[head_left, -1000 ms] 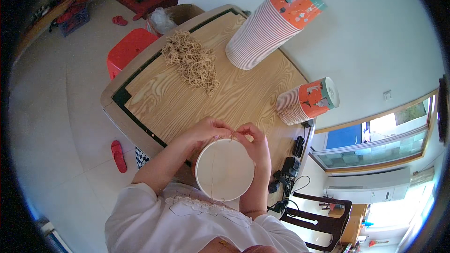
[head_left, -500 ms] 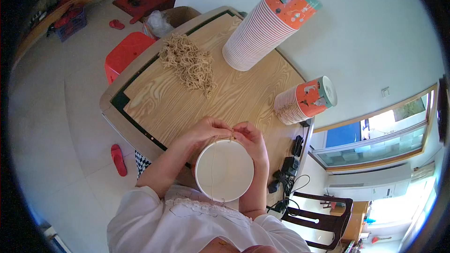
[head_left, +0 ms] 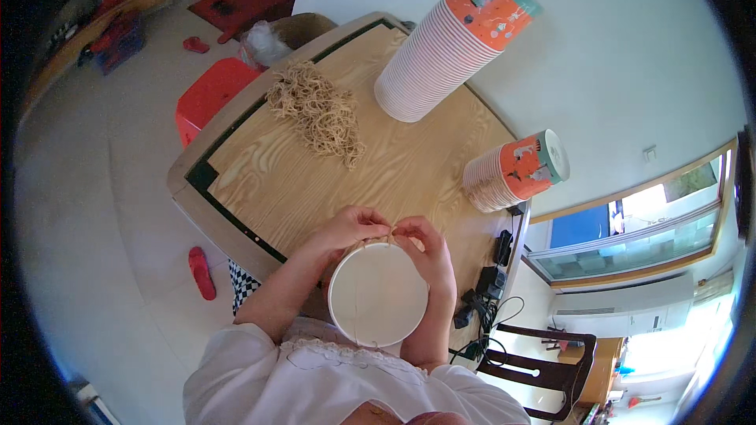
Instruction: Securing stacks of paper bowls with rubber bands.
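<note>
Centrally, toward the bottom of the frame, a white paper tub (head_left: 379, 297) sits just below the two hands, its round mouth facing the camera and its far rim near their fingertips. A thin tan cord (head_left: 356, 295) runs down across the left part of that mouth, from the upper rim to the lower, with the pale inner wall showing behind it.

Two more groups of containers stand on the wooden table (head_left: 244, 197): a tall nested stack of tubs (head_left: 439, 59) at the upper centre, and a shorter stack (head_left: 516, 171) right of centre, with tan strands along its lower rims. Each ends in an orange and green printed tub. Beyond the table's edge, upper left of centre, a cardboard box (head_left: 307, 29) has a clear plastic bag (head_left: 266, 45) at its mouth.

Left hand (head_left: 352, 227) and right hand (head_left: 426, 246) meet at the upper rim, fingertips nearly touching. Each has thumb and forefinger pinched on the cord, the other fingers curled; how the strand passes between the fingertips is too small to tell. The right hand's palm lies alongside the tub's upper right edge. Up and left of both, well apart, lies a tangled heap of tan cords (head_left: 319, 116).
</note>
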{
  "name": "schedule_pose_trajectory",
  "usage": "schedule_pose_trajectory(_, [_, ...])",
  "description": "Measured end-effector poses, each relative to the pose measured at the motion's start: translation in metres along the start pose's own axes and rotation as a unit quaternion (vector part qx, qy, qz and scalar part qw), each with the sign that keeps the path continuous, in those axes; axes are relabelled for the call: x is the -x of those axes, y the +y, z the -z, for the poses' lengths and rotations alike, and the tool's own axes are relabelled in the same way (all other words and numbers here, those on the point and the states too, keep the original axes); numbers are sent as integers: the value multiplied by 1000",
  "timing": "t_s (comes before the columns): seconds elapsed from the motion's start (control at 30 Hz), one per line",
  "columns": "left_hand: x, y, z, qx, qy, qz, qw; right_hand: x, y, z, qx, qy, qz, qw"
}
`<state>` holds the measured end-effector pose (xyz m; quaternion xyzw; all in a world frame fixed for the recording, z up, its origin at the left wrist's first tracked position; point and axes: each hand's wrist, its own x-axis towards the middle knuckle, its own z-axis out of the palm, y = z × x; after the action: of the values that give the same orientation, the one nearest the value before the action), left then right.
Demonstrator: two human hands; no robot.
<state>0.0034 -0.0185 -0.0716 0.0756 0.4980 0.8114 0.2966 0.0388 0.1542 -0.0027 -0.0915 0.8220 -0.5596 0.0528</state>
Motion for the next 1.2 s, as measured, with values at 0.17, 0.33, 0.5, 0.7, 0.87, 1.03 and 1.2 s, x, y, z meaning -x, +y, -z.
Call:
schedule_pose_trajectory(0.17, [5, -1, -4, -46, 31, -13, 998, 7, -15, -6, 61, 43, 5, 997])
schedule_pose_trajectory(0.33, [13, 14, -8, -146, 55, -24, 987, 10, -23, -8, 72, 70, -66, 993])
schedule_pose_trajectory(0.5, [11, 14, -10, -290, 75, -184, 936, 8, -16, -5, 116, 28, -21, 993])
schedule_pose_trajectory(0.7, [15, 21, -8, -133, 49, -69, 987, 5, -19, -4, 130, 22, -65, 989])
schedule_pose_trajectory(0.87, [20, 30, -9, -127, 59, -42, 989, 2, -16, -4, 109, 43, -47, 992])
schedule_pose_trajectory(1.03, [14, 17, -1, -59, 44, -41, 996, 2, -25, -6, 115, -19, -71, 991])
schedule_pose_trajectory(1.2, [15, 15, 3, 16, 22, -43, 999, 2, -20, -12, 112, -37, -67, 991])
